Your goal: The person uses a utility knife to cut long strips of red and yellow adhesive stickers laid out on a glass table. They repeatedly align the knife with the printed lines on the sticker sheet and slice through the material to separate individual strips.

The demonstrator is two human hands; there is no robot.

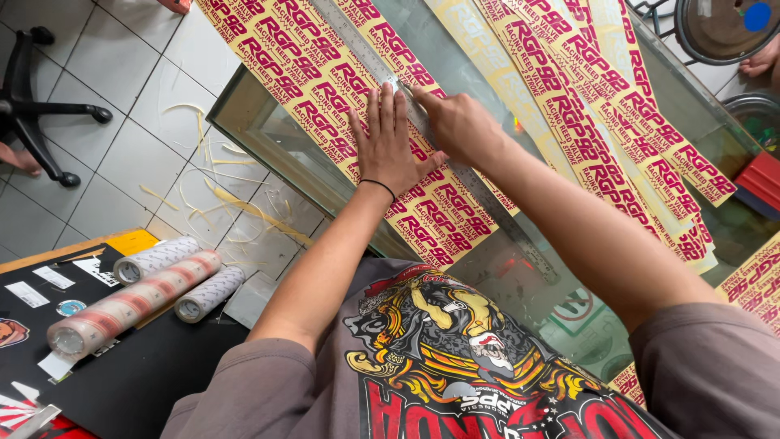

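Yellow sticker sheet (325, 81), 1 steel ruler (487, 203), 2 hands: left hand (388, 142), right hand (459, 122).

We see 2 bare forearms coming out of short grey-brown sleeves that end near the elbows. The left hand (388, 146) carries a thin black band around its wrist; the right hand (459, 123) wears nothing we can make out. The t-shirt (439, 366) is the same grey-brown, with a large front print: a helmeted, masked figure in black, yellow, red and white, and big red block lettering beneath it at the lower edge of our view
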